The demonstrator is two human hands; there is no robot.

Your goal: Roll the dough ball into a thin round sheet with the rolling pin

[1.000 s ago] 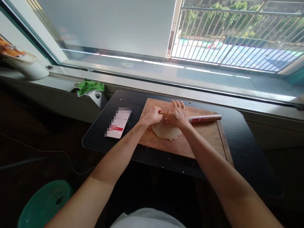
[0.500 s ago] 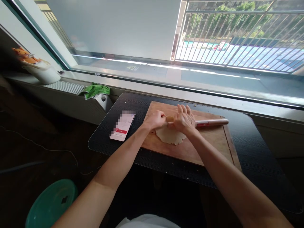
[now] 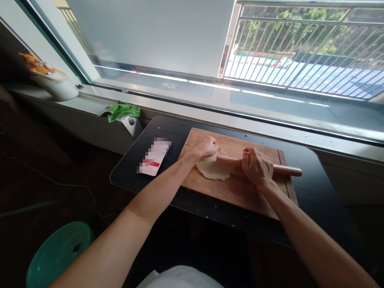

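Observation:
On the wooden board [image 3: 240, 196] lies a flat, rough-edged sheet of dough [image 3: 213, 170]. A wooden rolling pin [image 3: 288, 170] slants across the board, its left part over the dough and its right end past the board's edge. My right hand [image 3: 256, 166] is closed around the pin, right of the dough. My left hand [image 3: 207, 147] has curled fingers above the dough's far left part, close to the pin's left end. What those fingers hold, if anything, is hidden.
The board rests on a black table [image 3: 135, 160] with crumbs along its near edge. A phone [image 3: 156, 158] lies left of the board. A green cloth [image 3: 123, 111] and a white pot [image 3: 60, 86] are on the ledge by the window. A green basin [image 3: 57, 256] stands low at left.
My right hand has moved right and toward me and closed around the rolling pin. The pin's right end has shifted right and nearer. My left hand has moved slightly right and away from me.

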